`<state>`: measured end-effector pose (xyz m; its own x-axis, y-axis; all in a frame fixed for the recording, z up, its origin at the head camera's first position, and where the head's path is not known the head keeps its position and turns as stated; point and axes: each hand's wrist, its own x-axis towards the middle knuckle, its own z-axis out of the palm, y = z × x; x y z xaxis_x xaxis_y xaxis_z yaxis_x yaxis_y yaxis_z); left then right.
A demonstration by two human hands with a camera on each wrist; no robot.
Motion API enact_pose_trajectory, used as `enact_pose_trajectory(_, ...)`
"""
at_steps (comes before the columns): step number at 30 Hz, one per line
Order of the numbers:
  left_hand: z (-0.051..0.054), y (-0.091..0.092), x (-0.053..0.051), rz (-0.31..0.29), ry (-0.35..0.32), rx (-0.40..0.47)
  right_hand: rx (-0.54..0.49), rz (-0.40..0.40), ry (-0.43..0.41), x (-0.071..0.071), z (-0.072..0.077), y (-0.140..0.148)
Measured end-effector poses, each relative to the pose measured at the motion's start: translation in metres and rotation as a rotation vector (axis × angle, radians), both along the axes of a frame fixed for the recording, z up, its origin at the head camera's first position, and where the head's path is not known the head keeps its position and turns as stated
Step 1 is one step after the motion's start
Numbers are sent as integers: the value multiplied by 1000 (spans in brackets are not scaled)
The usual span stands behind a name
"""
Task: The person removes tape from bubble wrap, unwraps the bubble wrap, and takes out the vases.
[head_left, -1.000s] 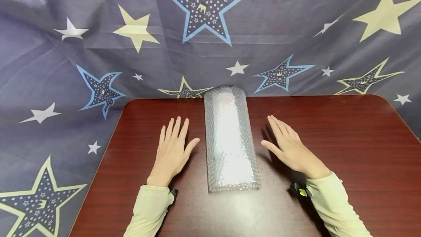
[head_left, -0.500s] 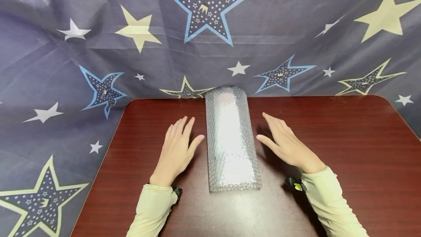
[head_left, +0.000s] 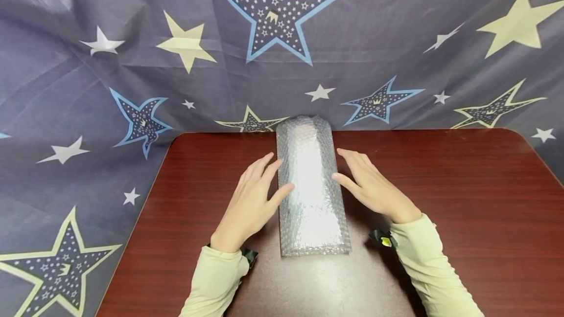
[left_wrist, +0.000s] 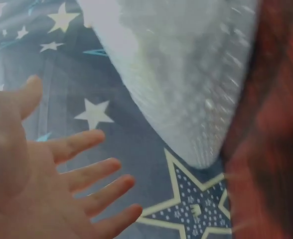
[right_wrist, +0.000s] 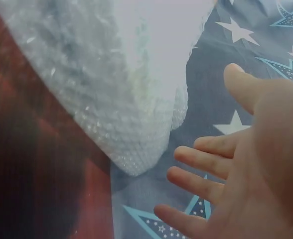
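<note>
Your left grip (head_left: 252, 200) and right grip (head_left: 374, 187), both spread and empty, flank the bubble-wrap package (head_left: 310, 199) mid-frame; its length runs top to bottom, left looking nearer.

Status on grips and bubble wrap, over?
Left grip and right grip empty, flanking the wrap. Wrap lying on table, far end by backdrop. Nothing seen in the way.

The bubble-wrapped package (head_left: 310, 219) blocks a straight crossing between the left hand (head_left: 250, 197) and right hand (head_left: 378, 189). Passage exists over the wooden tabletop (head_left: 476, 199) nearer the person and rightward; star-patterned cloth (head_left: 379, 33) bars the far side.
</note>
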<state>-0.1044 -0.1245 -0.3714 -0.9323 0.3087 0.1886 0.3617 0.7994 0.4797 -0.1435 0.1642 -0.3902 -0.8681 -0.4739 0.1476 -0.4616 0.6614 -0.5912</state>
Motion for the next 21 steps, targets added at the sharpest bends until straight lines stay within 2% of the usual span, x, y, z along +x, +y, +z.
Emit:
enact_pose_trajectory(7, 2, 17, 1, -30, -10, -14, -31, 69, 59, -4, -2, -11)
enact_pose_trajectory(17, -4, 33, 1, -60, -66, -84, -8, 79, 45, -5, -6, -14)
enact_pose_trajectory(21, -7, 35, 1, -60, -66, -94, -3, 77, 54, -5, -7, -16)
